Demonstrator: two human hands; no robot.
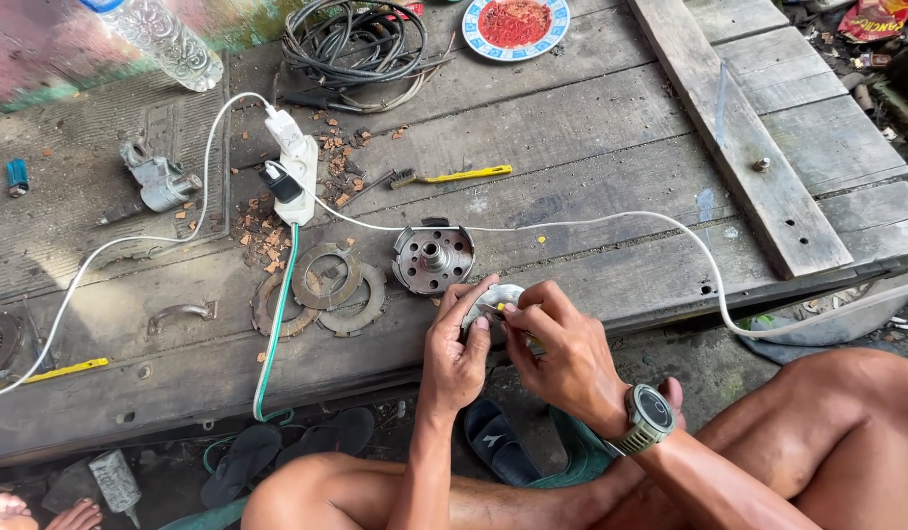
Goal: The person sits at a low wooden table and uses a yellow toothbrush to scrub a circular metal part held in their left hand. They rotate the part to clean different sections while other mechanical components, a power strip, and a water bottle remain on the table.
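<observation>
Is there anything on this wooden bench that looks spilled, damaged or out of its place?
Yes. Small brown broken chips lie scattered around the white plastic power strip, like debris. A clear plastic water bottle lies tipped over at the bench's far left edge. Nothing else stands out.

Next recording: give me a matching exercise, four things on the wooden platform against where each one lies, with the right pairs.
Things
1. plastic bottle
2. plate of red flakes
3. yellow-handled brush
4. round metal hub

Places
A. top edge, right of the coiled cables
B. just above the hands, left hand and right hand
C. top left corner, lying tilted
D. mid-platform, right of the white power strip

Pairs: 1-C, 2-A, 3-D, 4-B
</observation>
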